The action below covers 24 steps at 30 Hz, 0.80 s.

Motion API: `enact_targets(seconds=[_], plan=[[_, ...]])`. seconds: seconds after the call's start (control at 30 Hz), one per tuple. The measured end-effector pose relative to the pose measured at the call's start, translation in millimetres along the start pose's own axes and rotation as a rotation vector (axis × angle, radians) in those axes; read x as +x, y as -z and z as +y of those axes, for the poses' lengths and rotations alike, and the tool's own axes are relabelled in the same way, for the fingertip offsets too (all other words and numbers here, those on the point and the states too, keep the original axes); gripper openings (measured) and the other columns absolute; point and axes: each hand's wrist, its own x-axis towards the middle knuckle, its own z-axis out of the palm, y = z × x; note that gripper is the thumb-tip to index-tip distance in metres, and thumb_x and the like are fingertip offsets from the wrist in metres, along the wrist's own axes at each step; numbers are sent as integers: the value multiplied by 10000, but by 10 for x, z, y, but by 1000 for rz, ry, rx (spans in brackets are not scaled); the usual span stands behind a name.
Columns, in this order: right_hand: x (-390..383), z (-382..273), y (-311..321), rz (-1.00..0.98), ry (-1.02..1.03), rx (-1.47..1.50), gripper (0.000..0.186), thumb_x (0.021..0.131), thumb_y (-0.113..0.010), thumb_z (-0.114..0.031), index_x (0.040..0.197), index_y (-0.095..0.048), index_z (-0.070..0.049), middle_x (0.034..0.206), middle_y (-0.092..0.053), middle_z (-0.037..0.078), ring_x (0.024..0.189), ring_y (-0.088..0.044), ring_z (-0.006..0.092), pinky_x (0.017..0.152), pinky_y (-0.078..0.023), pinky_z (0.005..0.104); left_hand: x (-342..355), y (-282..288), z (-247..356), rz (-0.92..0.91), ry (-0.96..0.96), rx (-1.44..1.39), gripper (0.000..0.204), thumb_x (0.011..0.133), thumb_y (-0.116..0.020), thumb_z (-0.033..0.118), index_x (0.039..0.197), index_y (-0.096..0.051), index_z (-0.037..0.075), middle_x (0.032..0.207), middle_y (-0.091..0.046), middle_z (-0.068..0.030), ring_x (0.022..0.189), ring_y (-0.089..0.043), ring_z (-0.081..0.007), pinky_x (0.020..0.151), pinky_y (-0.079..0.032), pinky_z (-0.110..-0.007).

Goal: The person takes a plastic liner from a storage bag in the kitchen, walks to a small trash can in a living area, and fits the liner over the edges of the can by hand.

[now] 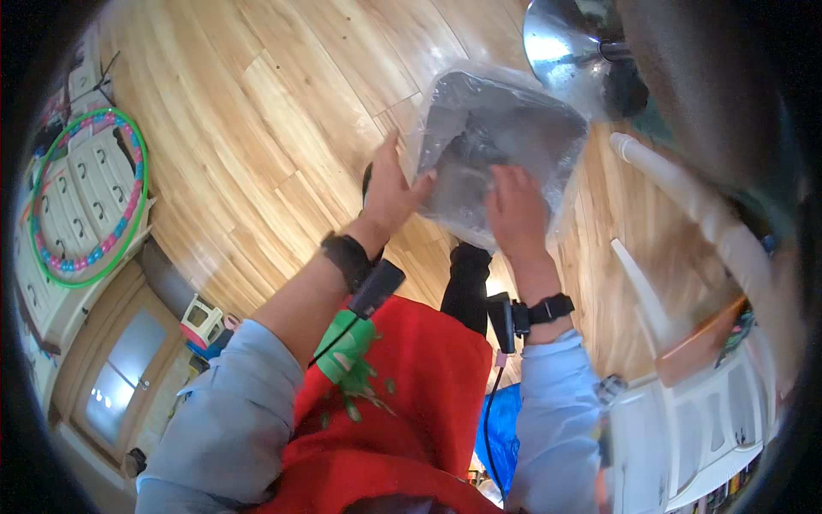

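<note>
Head view looks straight down on a clear plastic bag [501, 150] with something dark and flat inside it, held out over the wooden floor [257, 111] at about chest height. The right hand [516, 210] presses against the bag's lower edge with its fingers curled, seemingly pinching the film. The left hand [392, 193] is spread fairly wide, fingers up, its thumb side touching the bag's left edge; I can't tell whether it truly grips or only steadies.

From where I stand, the worry is the film itself: it looks slick and crumpled, and if the open left hand lets go, the dark contents could tip the bag and slide toward the floor. A shiny metal chair base [565, 47] sits just beyond the bag and a white chair [685, 197] is close on the right, so a swing that way could knock against them.
</note>
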Motion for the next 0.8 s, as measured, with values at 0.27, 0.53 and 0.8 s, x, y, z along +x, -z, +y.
enact_targets(seconds=[0.27, 0.53, 0.8], plan=[[971, 738, -1264, -575, -141, 1, 329, 875, -458, -224, 1145, -559, -65, 1157, -558, 188, 1046, -530, 365, 907, -420, 416, -25, -226, -97, -31, -7, -60, 753, 673, -620, 11, 1334, -258, 18, 1249, -397, -236, 1165, -385, -397, 991, -334, -394], [1638, 1550, -1499, -473, 117, -412, 292, 864, -474, -174, 1090, -595, -35, 1092, -596, 208, 1043, -549, 357, 887, -440, 390, 47, -137, -391, -78, 89, -44, 802, 699, -628, -4, 1367, -185, 16, 1291, -375, -240, 1206, -383, -383, 1008, -326, -385], [1502, 942, -1745, -265, -264, -308, 285, 846, -475, -151, 1007, -621, 33, 1073, -596, 224, 1002, -554, 370, 885, -432, 399, 4, -83, -335, -135, 114, -183, 869, 692, -665, 26, 1382, -138, 2, 1284, -393, -247, 1205, -402, -380, 1007, -335, -372]])
